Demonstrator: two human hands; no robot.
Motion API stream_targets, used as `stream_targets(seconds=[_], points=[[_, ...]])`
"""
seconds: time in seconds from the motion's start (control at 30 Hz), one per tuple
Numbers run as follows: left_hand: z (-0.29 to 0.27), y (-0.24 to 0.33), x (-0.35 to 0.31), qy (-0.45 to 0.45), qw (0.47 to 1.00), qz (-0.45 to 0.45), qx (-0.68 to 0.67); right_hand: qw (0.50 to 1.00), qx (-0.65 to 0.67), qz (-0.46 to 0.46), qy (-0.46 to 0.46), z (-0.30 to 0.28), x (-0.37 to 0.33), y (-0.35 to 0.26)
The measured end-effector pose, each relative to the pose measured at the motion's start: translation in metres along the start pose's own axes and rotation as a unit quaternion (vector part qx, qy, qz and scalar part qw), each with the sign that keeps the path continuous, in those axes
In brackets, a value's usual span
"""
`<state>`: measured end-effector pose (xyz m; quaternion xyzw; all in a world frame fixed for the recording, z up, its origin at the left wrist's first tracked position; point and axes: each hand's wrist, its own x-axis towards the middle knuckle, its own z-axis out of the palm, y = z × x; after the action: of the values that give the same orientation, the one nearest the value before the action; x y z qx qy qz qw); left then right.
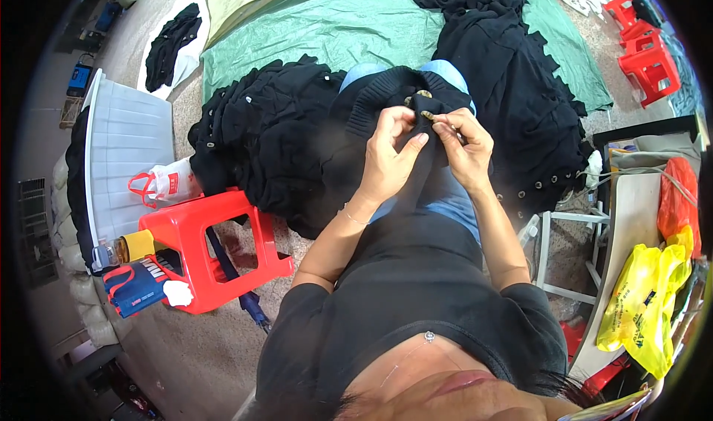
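A black knitted garment (375,94) with a ribbed part lies across my knees. Both hands meet at its button edge. My left hand (390,152) pinches the black fabric beside the buttons, fingers closed. Opposite it, my right hand (468,150) has thumb and forefinger closed at the edge, right by a brownish-gold button (427,115). Another button (423,93) shows just beyond. Whether the right fingertips grip the button itself or only the cloth next to it, I cannot tell.
Heaps of black garments lie on my left (260,116) and right (505,72), over a green sheet (327,38). A red stool (200,250) and grey-white bin (130,124) stand left. Right, a board (631,235) holds a yellow bag (646,302); more red stools (650,64) stand beyond.
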<state>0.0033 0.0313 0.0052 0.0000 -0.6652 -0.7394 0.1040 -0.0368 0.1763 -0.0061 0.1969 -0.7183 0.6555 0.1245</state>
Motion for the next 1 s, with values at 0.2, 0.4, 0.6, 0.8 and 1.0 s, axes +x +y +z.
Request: stream_targets(seconds=[0.2,0.4,0.6,0.8,1.0], points=[[-0.008,-0.006,0.005,-0.032,0.994,0.046,0.094,0.993,0.074,0.092,-0.014,0.003,-0.001,0.004],[-0.01,-0.02,0.004,-0.008,0.999,-0.009,0.053,0.961,0.219,0.169,-0.021,0.002,-0.001,0.006],[-0.006,-0.018,0.001,0.03,0.998,-0.039,-0.035,0.997,-0.068,0.035,-0.016,-0.013,-0.014,0.001],[-0.004,-0.021,-0.001,0.012,0.998,-0.042,-0.035,0.989,-0.135,-0.048,-0.021,-0.009,-0.011,-0.002],[-0.003,-0.019,-0.003,0.03,0.998,-0.03,-0.043,0.989,-0.134,-0.058,-0.014,-0.007,-0.013,0.001]])
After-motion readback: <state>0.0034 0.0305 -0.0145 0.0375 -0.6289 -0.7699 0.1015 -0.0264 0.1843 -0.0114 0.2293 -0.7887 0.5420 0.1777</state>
